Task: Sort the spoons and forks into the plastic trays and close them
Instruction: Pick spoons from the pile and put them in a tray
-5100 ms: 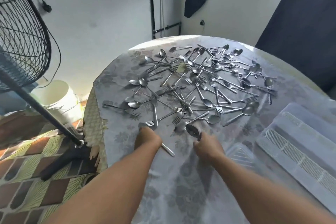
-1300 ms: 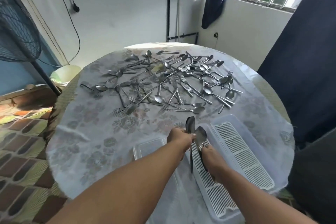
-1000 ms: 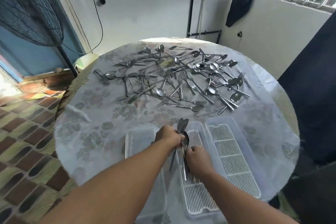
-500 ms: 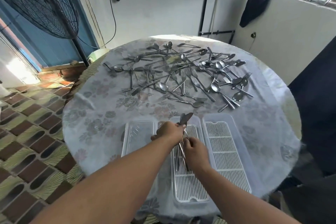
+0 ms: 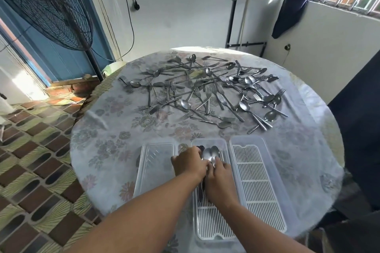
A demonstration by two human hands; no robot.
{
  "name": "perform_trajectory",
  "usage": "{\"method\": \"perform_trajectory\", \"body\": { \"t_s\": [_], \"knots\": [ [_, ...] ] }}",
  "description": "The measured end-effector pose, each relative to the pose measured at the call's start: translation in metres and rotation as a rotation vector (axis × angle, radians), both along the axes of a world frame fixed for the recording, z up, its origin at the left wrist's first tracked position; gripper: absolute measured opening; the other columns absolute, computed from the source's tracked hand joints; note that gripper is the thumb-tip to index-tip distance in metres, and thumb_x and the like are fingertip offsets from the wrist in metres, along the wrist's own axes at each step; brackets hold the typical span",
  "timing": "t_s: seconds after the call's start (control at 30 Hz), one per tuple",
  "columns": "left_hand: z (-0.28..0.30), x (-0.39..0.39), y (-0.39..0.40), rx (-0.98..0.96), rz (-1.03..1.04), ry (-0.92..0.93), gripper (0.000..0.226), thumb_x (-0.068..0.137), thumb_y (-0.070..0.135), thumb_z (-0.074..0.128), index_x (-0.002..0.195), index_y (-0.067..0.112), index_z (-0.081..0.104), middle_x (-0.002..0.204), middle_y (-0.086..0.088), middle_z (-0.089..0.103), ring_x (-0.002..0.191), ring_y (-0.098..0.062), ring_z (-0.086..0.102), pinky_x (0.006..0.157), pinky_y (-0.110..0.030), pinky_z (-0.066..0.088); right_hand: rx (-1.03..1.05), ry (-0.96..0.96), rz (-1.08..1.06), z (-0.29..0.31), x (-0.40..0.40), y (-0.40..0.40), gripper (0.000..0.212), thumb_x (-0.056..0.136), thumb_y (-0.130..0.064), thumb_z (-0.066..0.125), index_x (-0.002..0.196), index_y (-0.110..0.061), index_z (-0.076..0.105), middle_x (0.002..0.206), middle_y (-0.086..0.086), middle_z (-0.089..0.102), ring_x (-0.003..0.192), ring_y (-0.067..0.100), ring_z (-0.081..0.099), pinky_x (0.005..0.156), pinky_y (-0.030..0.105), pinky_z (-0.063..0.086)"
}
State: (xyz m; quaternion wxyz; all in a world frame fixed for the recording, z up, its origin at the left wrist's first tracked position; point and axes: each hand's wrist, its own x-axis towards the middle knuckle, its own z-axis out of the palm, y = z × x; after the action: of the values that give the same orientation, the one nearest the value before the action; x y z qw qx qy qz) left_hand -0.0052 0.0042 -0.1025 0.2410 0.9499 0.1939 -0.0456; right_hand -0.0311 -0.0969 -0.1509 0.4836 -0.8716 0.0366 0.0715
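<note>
A heap of steel spoons and forks is spread over the far half of the round table. Near me stand a middle plastic tray and a right plastic tray, both with white slatted inserts. A clear lid lies left of them. My left hand and my right hand meet over the middle tray and together hold a small bunch of spoons, bowls pointing away from me, low in the tray. The handles are hidden under my hands.
A standing fan rises left of the table, with a pale bucket behind the table's left edge. Dark curtains hang at the right. Tiled floor lies to the left.
Both hands have lowered the bunch of spoons from upright above the middle tray down into it. The view has shifted slightly.
</note>
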Motion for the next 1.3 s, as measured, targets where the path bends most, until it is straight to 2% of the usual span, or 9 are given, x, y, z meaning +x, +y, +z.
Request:
{"method": "perform_trajectory", "body": {
  "t_s": [0.13, 0.37, 0.57, 0.7, 0.77, 0.9, 1.07, 1.13, 1.3],
  "knots": [
    [-0.006, -0.001, -0.007, 0.105, -0.031, -0.014, 0.027, 0.095, 0.046, 0.058, 0.114, 0.029, 0.069, 0.108, 0.005, 0.073, 0.112, -0.018, 0.063, 0.099, -0.038, 0.024, -0.004, 0.010, 0.052, 0.003, 0.001, -0.006, 0.030, 0.107, -0.027, 0.042, 0.131, -0.019, 0.058, 0.123, 0.005, 0.052, 0.093, 0.006, 0.055, 0.073, 0.013, 0.041],
    [-0.003, 0.004, 0.005, 0.152, -0.289, 0.107, 0.023, 0.098, 0.038, 0.056, 0.111, 0.038, 0.075, 0.118, 0.011, 0.069, 0.133, -0.021, 0.046, 0.111, -0.045, 0.014, 0.199, 0.207, -0.066, -0.005, 0.009, -0.006, 0.046, 0.098, -0.015, 0.056, 0.144, -0.026, 0.053, 0.097, 0.000, 0.075, 0.066, 0.009, 0.065, 0.058, 0.029, 0.049],
    [0.001, -0.002, 0.011, 0.588, -0.569, 0.063, 0.034, 0.100, 0.028, 0.051, 0.129, 0.024, 0.067, 0.136, -0.003, 0.052, 0.138, -0.036, 0.028, 0.116, -0.058, 0.004, -0.318, 0.133, 0.133, 0.005, 0.015, -0.004, 0.047, 0.094, 0.003, 0.048, 0.135, -0.015, 0.060, 0.129, 0.013, 0.054, 0.090, 0.025, 0.064, 0.079, 0.033, 0.054],
    [-0.002, -0.010, 0.007, 0.742, -0.702, 0.222, 0.044, 0.095, 0.033, 0.056, 0.137, 0.018, 0.060, 0.145, -0.007, 0.048, 0.145, -0.042, 0.018, 0.116, -0.065, -0.017, -0.597, 0.101, 0.287, 0.015, 0.018, -0.003, 0.042, 0.089, -0.007, 0.071, 0.128, -0.010, 0.055, 0.141, 0.018, 0.038, 0.102, 0.028, 0.061, 0.091, 0.034, 0.053],
    [-0.005, -0.011, 0.007, 0.759, -0.737, 0.252, 0.056, 0.095, 0.046, 0.056, 0.145, 0.022, 0.052, 0.153, -0.006, 0.043, 0.149, -0.045, 0.010, 0.110, -0.067, -0.027, -0.703, 0.013, 0.389, 0.014, 0.020, -0.004, 0.042, 0.090, -0.016, 0.074, 0.128, -0.010, 0.059, 0.142, 0.016, 0.045, 0.126, 0.029, 0.052, 0.098, 0.034, 0.050],
    [-0.007, -0.007, 0.010, 0.796, -0.797, 0.260, 0.070, 0.096, 0.053, 0.052, 0.158, 0.028, 0.031, 0.164, -0.010, 0.029, 0.152, -0.047, 0.003, 0.101, -0.069, -0.036, -0.866, -0.065, 0.576, 0.020, 0.021, -0.007, 0.023, 0.096, -0.015, 0.061, 0.117, -0.013, 0.070, 0.125, 0.004, 0.067, 0.131, 0.025, 0.044, 0.101, 0.037, 0.042],
    [-0.005, -0.002, 0.005, 0.697, -0.663, 0.195, 0.058, 0.094, 0.043, 0.053, 0.150, 0.032, 0.043, 0.167, -0.017, 0.008, 0.151, -0.045, -0.001, 0.102, -0.068, -0.035, -0.744, -0.097, 0.484, 0.013, 0.019, -0.008, 0.045, 0.092, -0.010, 0.059, 0.137, -0.014, 0.055, 0.147, 0.011, 0.047, 0.132, 0.031, 0.041, 0.104, 0.038, 0.039],
    [0.001, 0.002, 0.008, 0.572, -0.563, 0.025, 0.042, 0.097, 0.037, 0.045, 0.137, 0.030, 0.054, 0.162, -0.014, 0.020, 0.147, -0.042, 0.009, 0.111, -0.062, -0.029, -0.544, -0.093, 0.305, 0.012, 0.019, -0.006, 0.051, 0.093, -0.008, 0.056, 0.143, -0.016, 0.045, 0.153, 0.013, 0.034, 0.130, 0.033, 0.042, 0.103, 0.039, 0.043],
    [0.014, 0.024, 0.032, 0.353, -0.364, -0.141, 0.036, 0.095, 0.042, 0.047, 0.127, 0.033, 0.061, 0.143, -0.005, 0.044, 0.135, -0.034, 0.028, 0.121, -0.055, -0.001, -0.291, -0.215, 0.044, 0.026, 0.035, 0.013, 0.029, 0.098, -0.019, 0.055, 0.126, -0.018, 0.060, 0.124, 0.008, 0.050, 0.116, 0.029, 0.049, 0.093, 0.039, 0.046]
  ]
}}
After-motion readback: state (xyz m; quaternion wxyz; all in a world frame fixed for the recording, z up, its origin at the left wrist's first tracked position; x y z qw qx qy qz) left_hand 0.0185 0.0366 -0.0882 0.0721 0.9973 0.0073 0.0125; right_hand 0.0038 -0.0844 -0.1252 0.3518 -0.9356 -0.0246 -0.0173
